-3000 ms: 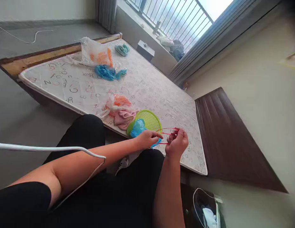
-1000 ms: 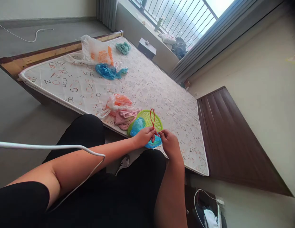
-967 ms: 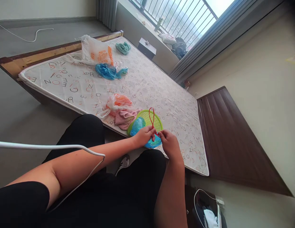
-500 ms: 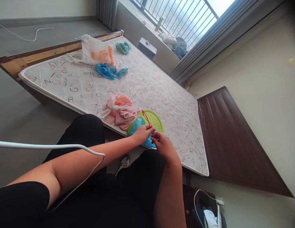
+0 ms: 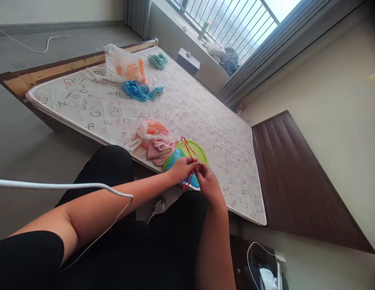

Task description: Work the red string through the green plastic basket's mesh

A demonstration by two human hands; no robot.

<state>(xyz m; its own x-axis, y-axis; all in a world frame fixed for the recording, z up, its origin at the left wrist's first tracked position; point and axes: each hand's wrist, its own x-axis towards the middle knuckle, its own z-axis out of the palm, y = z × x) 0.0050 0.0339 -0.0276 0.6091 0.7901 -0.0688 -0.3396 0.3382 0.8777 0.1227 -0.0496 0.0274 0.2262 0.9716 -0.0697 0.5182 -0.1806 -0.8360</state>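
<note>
Your left hand (image 5: 181, 169) | pinches red cord (image 5: 189, 161) | right hand (image 5: 207, 183) at 3 o'clock, pinching same cord | green basket (image 5: 198, 150) at 12

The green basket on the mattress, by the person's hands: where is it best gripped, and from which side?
Probably the far right rim of the green basket, reached from the open mattress side. The near side is crowded: the left hand and right hand pinch a red cord over it, a blue bag fills its near-left part, and a pink cloth lies against its left edge.

A white plastic bag (image 5: 122, 66) and blue yarn (image 5: 139, 90) lie on the lettered mattress (image 5: 187, 104).
</note>
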